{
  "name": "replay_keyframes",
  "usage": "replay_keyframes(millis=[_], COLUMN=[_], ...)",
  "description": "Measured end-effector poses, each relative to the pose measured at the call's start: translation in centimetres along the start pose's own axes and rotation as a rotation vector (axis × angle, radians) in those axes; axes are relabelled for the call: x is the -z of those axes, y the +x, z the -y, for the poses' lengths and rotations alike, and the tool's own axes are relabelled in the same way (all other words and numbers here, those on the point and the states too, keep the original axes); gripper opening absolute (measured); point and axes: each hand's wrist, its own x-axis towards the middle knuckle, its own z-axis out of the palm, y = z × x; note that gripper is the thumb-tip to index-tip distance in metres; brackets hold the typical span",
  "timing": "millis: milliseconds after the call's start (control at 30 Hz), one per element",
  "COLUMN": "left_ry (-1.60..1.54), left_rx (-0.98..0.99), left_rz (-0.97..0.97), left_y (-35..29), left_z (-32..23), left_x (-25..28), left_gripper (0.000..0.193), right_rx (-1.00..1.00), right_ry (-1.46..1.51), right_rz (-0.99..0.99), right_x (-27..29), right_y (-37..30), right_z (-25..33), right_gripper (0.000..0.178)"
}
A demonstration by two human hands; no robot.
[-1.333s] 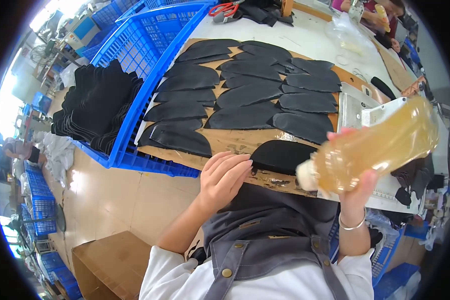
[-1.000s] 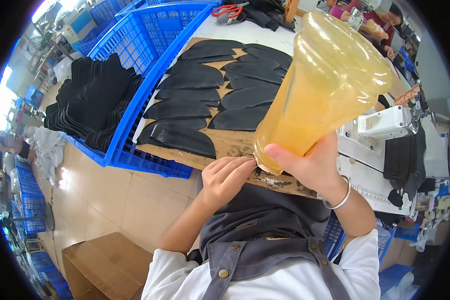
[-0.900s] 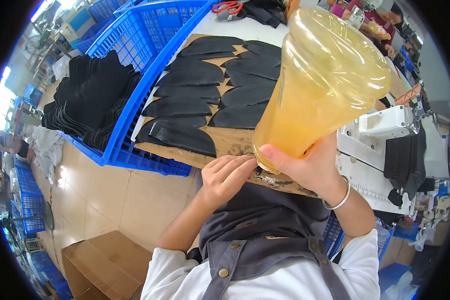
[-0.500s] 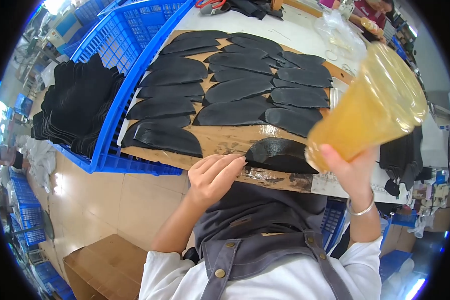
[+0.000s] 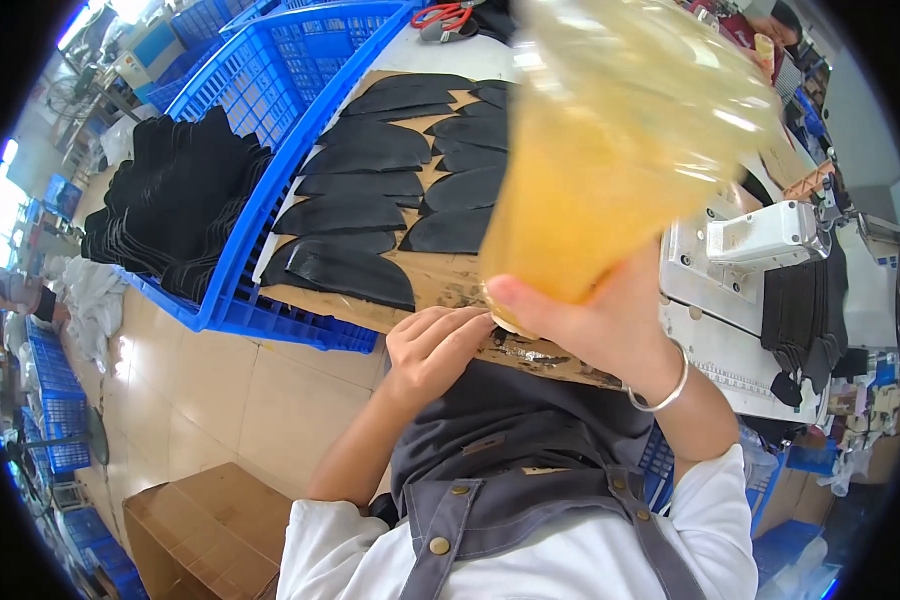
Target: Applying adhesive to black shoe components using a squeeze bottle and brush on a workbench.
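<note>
My right hand (image 5: 610, 325) is wrapped round the narrow lower end of a large translucent plastic bottle (image 5: 610, 190) with amber-yellow contents. The bottle is tilted, its narrow end low over the cardboard's near edge and its wide end up and blurred. Close beside it, my left hand (image 5: 435, 345) has its fingers bent and pressed together at that edge, on the left tip of a black curved piece mostly hidden behind the bottle and right hand. Several black half-oval pieces (image 5: 370, 148) lie overlapping in rows on the brown cardboard (image 5: 435, 280); the bottle covers the right-hand rows.
A blue plastic crate (image 5: 225, 285) stands left of the table, with a stack of black cut pieces (image 5: 170, 200) by it. A white sewing machine (image 5: 765, 237) and hanging black pieces (image 5: 805, 315) are at the right. Red-handled scissors (image 5: 442, 18) lie at the back; a cardboard box (image 5: 210, 525) is on the floor.
My right hand has carried the bottle leftward, toward my left hand, and it now hides the right-hand pieces. The left hand stays at the cardboard edge. The view has shifted slightly.
</note>
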Motion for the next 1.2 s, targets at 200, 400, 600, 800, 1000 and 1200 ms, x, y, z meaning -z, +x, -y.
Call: replay_keyframes(millis=[200, 400, 600, 800, 1000, 1200], left_ry=[0.035, -0.001, -0.010, -0.134, -0.050, -0.085], left_rx=[0.023, 0.028, 0.042, 0.276, 0.183, -0.002], left_rz=[0.023, 0.014, 0.033, 0.070, 0.113, 0.391], left_y=[-0.3, -0.2, 0.0, 0.4, 4.3, 8.4], left_z=[-0.1, 0.2, -0.1, -0.9, -2.6, -5.1], left_x=[0.1, -0.1, -0.2, 0.4, 1.5, -0.8], left_gripper=[0.023, 0.025, 0.022, 0.020, 0.026, 0.025], right_rx=[0.069, 0.014, 0.018, -0.255, -0.179, -0.194], right_ry=[-0.010, -0.143, -0.237, -0.400, 0.356, 1.089], right_rz=[0.112, 0.195, 0.167, -0.078, -0.598, -0.688], right_x=[-1.1, 2.1, 8.3, 13.7, 11.6, 9.8], right_y=[0.9, -0.2, -4.4, -10.3, -14.1, -15.7], right_z=[-0.2, -0.3, -2.1, -2.7, -7.7, -11.3], right_gripper=[0.064, 0.068, 0.058, 0.054, 0.070, 0.065])
